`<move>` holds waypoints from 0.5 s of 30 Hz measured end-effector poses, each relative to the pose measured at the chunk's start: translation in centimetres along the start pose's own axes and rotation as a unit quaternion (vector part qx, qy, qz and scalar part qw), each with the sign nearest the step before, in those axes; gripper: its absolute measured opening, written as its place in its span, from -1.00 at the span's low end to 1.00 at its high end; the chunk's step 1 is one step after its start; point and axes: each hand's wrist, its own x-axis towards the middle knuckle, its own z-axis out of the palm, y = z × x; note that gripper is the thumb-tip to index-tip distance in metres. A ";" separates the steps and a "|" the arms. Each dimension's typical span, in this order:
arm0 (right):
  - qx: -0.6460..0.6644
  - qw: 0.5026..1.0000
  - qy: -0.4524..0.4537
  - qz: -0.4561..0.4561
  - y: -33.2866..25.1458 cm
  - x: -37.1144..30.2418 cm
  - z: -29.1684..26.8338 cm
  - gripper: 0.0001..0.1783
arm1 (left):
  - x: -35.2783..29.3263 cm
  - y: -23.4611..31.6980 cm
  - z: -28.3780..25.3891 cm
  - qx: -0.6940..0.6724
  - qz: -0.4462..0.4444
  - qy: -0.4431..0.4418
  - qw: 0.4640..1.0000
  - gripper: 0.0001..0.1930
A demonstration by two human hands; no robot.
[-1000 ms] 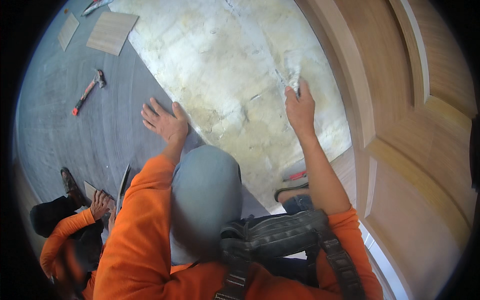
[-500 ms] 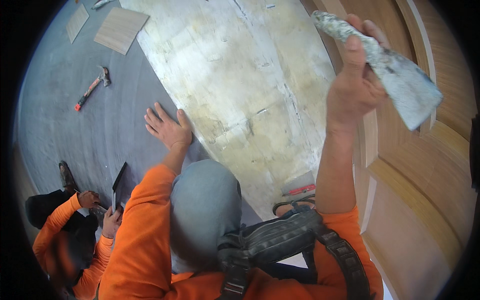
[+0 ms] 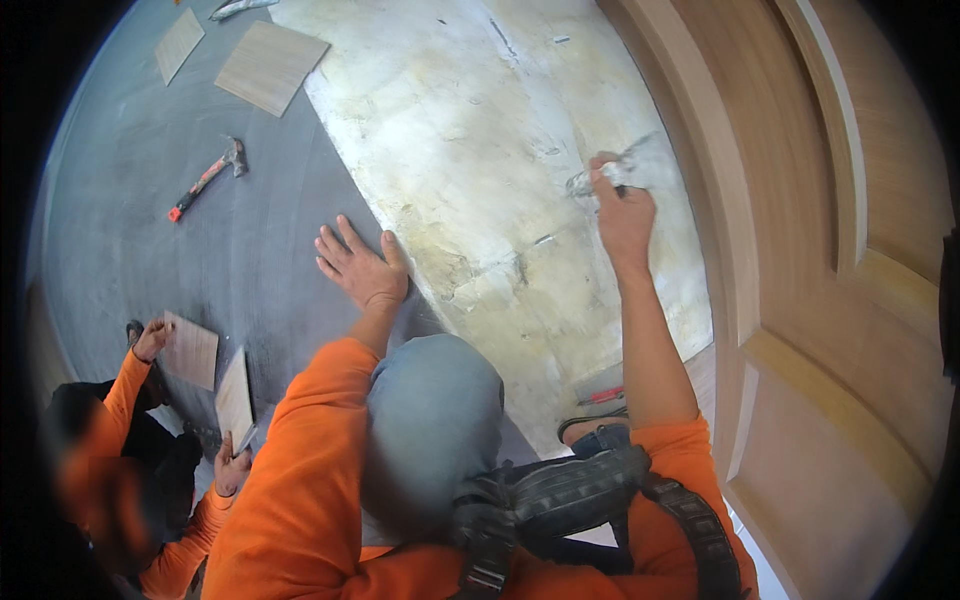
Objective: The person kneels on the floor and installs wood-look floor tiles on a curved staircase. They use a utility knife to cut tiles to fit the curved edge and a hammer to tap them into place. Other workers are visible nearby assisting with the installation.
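My left hand point(image 3: 365, 268) lies flat on the grey surface point(image 3: 290, 240), fingers spread, beside its border with a pale, glue-streaked strip point(image 3: 480, 190). Over that strip, close to its right side, my right hand point(image 3: 627, 222) grips a wide-bladed scraper point(image 3: 648, 163). Its pale, crusted handle end sticks out to the left of my fingers, and the blade is smeared by motion. Whether the blade touches the strip I cannot tell.
A claw hammer point(image 3: 207, 180) lies on the grey surface, with wood-look boards point(image 3: 272, 65) farther off. Lower left, a co-worker in orange point(image 3: 180, 545) holds two thin boards point(image 3: 190, 350). A red-handled tool point(image 3: 604, 395) lies by my foot. Wooden panelling point(image 3: 800, 300) borders the right.
My right hand has swung the scraper down and left, from in front of the panelling to over the pale strip. My left hand stays planted. The co-worker's boards now show their broad faces.
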 end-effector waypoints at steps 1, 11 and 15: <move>0.033 0.998 0.026 -0.043 -1.3 0.0 -0.3 -0.80 | 0.0 0.2 0.0 -0.003 0.001 -0.004 1.000 -0.14; -0.134 0.979 0.086 -0.125 3.4 -0.2 0.0 -0.76 | 0.2 0.3 -0.3 -0.010 -0.001 -0.001 1.000 -0.15; 0.059 0.996 0.061 0.002 6.1 -0.3 0.8 -0.75 | 0.0 0.1 -0.5 -0.003 -0.011 -0.019 1.000 -0.14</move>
